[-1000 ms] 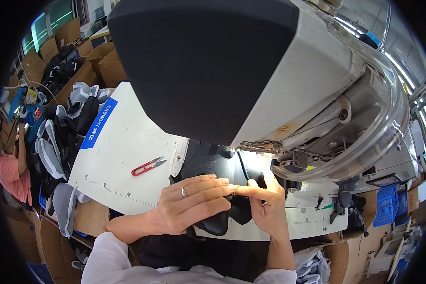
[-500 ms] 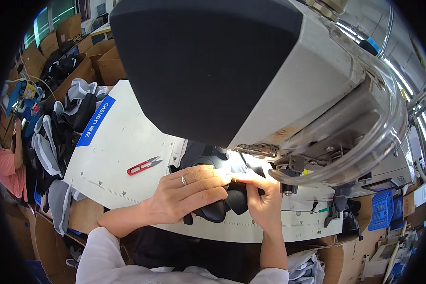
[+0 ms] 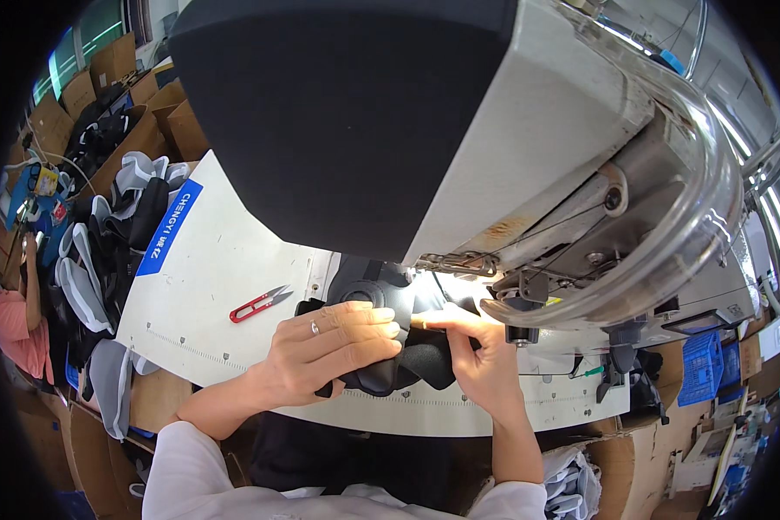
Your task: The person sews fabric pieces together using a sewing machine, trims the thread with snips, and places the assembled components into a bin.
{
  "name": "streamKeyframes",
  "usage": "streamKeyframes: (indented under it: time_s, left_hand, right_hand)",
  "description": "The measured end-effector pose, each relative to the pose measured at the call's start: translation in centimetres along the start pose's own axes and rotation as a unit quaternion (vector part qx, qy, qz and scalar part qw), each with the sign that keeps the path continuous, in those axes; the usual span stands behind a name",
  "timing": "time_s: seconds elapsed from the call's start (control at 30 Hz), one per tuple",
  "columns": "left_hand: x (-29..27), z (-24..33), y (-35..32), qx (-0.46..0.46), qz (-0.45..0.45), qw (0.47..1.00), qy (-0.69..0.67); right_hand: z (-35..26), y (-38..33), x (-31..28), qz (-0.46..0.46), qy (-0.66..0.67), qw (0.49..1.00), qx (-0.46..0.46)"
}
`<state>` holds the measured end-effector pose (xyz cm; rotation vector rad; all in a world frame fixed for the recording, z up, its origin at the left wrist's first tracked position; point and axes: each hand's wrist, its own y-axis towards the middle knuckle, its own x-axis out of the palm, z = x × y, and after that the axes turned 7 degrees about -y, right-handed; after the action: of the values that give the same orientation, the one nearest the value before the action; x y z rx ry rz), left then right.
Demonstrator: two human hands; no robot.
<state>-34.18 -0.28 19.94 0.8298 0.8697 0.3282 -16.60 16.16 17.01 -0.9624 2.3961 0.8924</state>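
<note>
- Head view: one left hand (image 3: pixel 325 351) lies over the black piece (image 3: pixel 377 380), its fingers straight and side by side, pressing on top rather than wrapped round it; one ring is on it.
- One right hand (image 3: pixel 487 364) is at the piece's right side, forefinger stretched along its edge toward the other hand, thumb lower; I cannot tell whether cloth is pinched between them.
- The piece rests on the one white table (image 3: pixel 221 251), partly beneath the machine (image 3: pixel 355 130). It has several lobes; whether these are one part or stacked layers, I cannot tell.
- The forefinger is close to the lit area, so a finger could be caught, I judge, if the machine ran with the hand there. The curved lobes could slip or fold under, since the flat palm holds them by pressure alone. Glare hides the needle, making misalignment easy to miss.
- One pair of red snips (image 3: pixel 251 308) lies apart from the hands, left on the table.
- Beyond the table's left edge: one pile (image 3: pixel 82 269) of grey, white and black pieces, too overlapped to count.
- To the right, one blue basket (image 3: pixel 702 368) is plain to see.
- Far left: one co-worker (image 3: pixel 22 334), pink-clothed; behind, several cardboard boxes (image 3: pixel 113 61), not countable.
</note>
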Motion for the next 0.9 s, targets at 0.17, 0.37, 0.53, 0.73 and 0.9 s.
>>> streamKeyframes:
  time_s: [0.17, 0.37, 0.53, 0.73, 0.9]
  left_hand:
    - [-0.3, 0.0, 0.3, 0.016, -0.049, 0.999, 0.002]
    - [-0.6, 0.1, 0.3, 0.011, -0.052, 0.999, 0.003]
    - [-0.3, 0.2, 0.5, 0.005, -0.041, 0.999, -0.006]
    - [0.3, -0.4, 0.8, 0.006, -0.017, 1.0, 0.017]
    - [-0.3, -1.1, 1.0, -0.026, -0.042, 0.999, 0.016]
  right_hand:
    - [-0.9, 0.3, 0.0, 0.063, 0.053, 0.995, 0.059]
    - [-0.4, 0.3, 0.4, 0.065, 0.081, 0.989, 0.105]
    - [-1.0, 0.0, -0.5, 0.028, -0.029, 0.999, 0.032]
    - [0.7, 0.9, -1.1, 0.051, -0.168, 0.984, 0.034]
    - [2.0, 3.1, -0.1, 0.034, -0.063, 0.987, 0.144]
